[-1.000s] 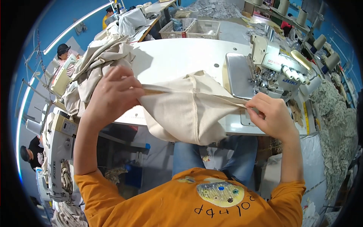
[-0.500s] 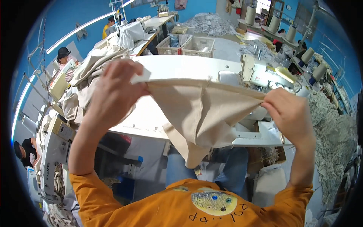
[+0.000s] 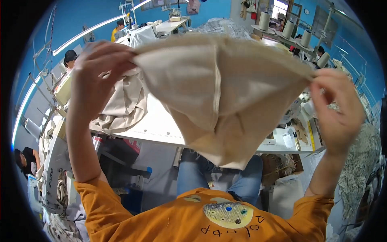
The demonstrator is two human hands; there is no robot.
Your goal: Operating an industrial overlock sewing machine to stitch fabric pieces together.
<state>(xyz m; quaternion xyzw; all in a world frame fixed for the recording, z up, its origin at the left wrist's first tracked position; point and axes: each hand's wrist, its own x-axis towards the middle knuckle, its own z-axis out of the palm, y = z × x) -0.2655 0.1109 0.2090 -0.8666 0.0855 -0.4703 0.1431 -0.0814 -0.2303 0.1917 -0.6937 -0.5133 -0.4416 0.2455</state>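
- Left hand [image 3: 96, 76] and right hand [image 3: 340, 107] pinch beige, tapering, seamed fabric [image 3: 183, 86], spread above the white table's [image 3: 159, 123] front edge.
- Likely a spreading step; next needs firm pinches.

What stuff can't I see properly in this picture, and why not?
All in the head view:
- Left hand: motion blur smears its fingertips.
- Beige cloth: its far side faces away from the camera, so it is hidden.
- White table: the raised cloth covers much of its top.
- Wall clock: too small to read the time.
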